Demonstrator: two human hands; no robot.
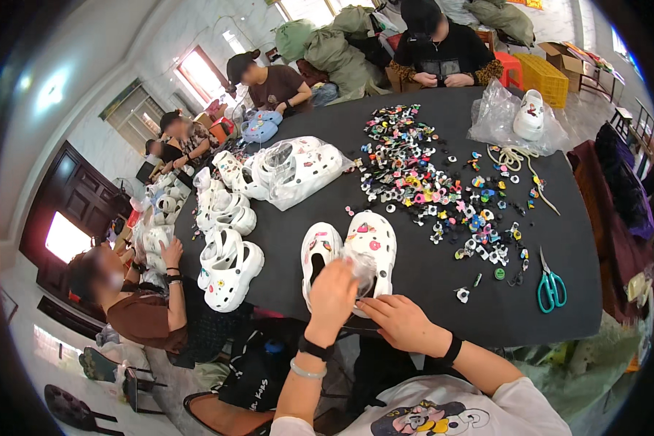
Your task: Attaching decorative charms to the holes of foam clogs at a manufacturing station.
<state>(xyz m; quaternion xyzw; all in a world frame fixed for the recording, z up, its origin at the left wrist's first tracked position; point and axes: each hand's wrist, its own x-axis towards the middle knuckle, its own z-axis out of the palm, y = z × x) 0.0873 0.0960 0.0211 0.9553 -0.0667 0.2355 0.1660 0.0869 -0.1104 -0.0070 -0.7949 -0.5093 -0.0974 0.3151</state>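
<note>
Two white clogs stand side by side in front of me, toes pointing away: a left clog point(322, 240) and a right clog point(370, 229), both with colourful charms on their tops. My left hand point(332, 294) is closed over the right clog's opening, on a crumpled piece of clear plastic point(361, 267). Part of that plastic hides behind my fingers. At the heel of the same clog, my right hand point(400, 320) grips the rim with its fingertips, its thumb not clearly visible.
Loose shoe charms point(421, 182) spread over the black table point(443, 283). Teal-handled scissors point(551, 287) lie at right. More white clogs point(229, 269) line the left side, near a plastic-wrapped pair point(301, 171). A bagged clog point(529, 116) and cord point(512, 158) are far right. Several co-workers sit around.
</note>
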